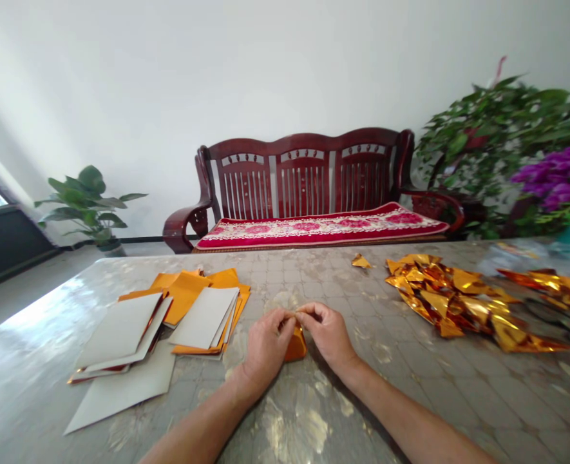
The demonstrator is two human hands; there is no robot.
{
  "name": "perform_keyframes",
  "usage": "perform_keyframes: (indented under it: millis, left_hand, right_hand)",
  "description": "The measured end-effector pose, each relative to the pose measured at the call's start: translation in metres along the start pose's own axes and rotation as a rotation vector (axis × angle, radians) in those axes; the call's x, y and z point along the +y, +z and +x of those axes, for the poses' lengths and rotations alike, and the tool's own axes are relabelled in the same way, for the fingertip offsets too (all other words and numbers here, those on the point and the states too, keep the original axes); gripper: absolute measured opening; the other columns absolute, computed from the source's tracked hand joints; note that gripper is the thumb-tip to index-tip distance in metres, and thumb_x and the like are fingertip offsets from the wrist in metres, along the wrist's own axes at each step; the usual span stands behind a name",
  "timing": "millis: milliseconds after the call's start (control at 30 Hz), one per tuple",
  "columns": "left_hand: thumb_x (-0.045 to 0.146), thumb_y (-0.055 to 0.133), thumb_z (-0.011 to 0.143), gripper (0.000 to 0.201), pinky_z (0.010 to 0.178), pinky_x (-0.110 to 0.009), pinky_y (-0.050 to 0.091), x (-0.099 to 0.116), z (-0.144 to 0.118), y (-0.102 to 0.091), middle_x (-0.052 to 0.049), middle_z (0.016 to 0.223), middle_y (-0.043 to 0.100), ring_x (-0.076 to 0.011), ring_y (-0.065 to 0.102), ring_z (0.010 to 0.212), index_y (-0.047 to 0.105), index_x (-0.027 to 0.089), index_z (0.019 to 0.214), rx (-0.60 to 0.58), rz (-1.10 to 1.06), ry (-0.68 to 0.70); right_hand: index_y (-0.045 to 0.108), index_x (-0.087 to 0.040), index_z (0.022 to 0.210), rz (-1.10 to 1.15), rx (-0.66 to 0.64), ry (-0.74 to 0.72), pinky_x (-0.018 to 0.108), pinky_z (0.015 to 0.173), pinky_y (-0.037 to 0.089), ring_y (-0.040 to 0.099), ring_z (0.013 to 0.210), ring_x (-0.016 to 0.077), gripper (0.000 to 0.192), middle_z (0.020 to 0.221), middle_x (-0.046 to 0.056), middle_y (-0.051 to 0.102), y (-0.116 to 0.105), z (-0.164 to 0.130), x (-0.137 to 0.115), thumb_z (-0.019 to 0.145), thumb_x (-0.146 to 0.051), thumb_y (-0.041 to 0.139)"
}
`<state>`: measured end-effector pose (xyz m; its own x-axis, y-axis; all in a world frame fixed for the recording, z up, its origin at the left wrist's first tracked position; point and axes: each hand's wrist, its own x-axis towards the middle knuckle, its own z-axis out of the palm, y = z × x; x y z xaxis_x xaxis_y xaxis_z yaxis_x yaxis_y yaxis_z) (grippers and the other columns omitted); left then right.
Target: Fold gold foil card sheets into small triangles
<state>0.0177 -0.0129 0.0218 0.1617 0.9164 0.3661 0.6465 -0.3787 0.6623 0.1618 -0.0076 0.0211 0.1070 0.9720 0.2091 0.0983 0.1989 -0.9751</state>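
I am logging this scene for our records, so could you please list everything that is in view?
folded gold piece: one, orange-gold, on the table between both hands
flat sheets: a loose stack, count unclear, orange-gold with grey-white backs, table left
folded foil pile: many, shiny gold, table right
stray folded piece: one, gold, far side of the table, apart from the pile
second foil heap: several, gold, far right edge of the table
table: one, glossy grey-beige
bench: one, dark red wood with a red patterned cushion, against the wall
potted plant: one, green, floor left
plants: green leaves and purple flowers, right
left hand: pinching the folded gold piece
right hand: pinching the same piece
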Motion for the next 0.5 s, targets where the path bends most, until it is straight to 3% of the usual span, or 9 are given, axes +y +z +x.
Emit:
perform_keyframes:
  millis: [233, 500]
  left_hand:
    - [0.018, 0.054, 0.087, 0.019, 0.065, -0.021, 0.038, -0.0011, 0.0006, 0.0024, 0.002, 0.07, 0.064, -0.0111, 0.057, 0.067, 0.063, 0.02, 0.07, 0.077, -0.027, -0.015]
    - [0.019, 0.053, 0.086, 0.018, 0.062, -0.02, 0.038, -0.0048, 0.0021, 0.0039, 0.002, 0.066, 0.061, -0.0105, 0.055, 0.063, 0.062, 0.019, 0.069, 0.101, -0.037, -0.005]
  right_hand:
    - [0.068, -0.018, 0.071, -0.024, 0.01, 0.003, 0.026, 0.059, 0.046, 0.059, 0.06, 0.0161, 0.015, 0.065, 0.001, 0.068, 0.0009, -0.0001, 0.005, 0.07, -0.033, 0.067]
    - [0.069, -0.02, 0.076, -0.186, 0.016, -0.118, 0.028, 0.069, 0.048, 0.064, 0.07, 0.0187, 0.012, 0.074, 0.002, 0.071, 0.0001, -0.0066, 0.0023, 0.078, -0.029, 0.062]
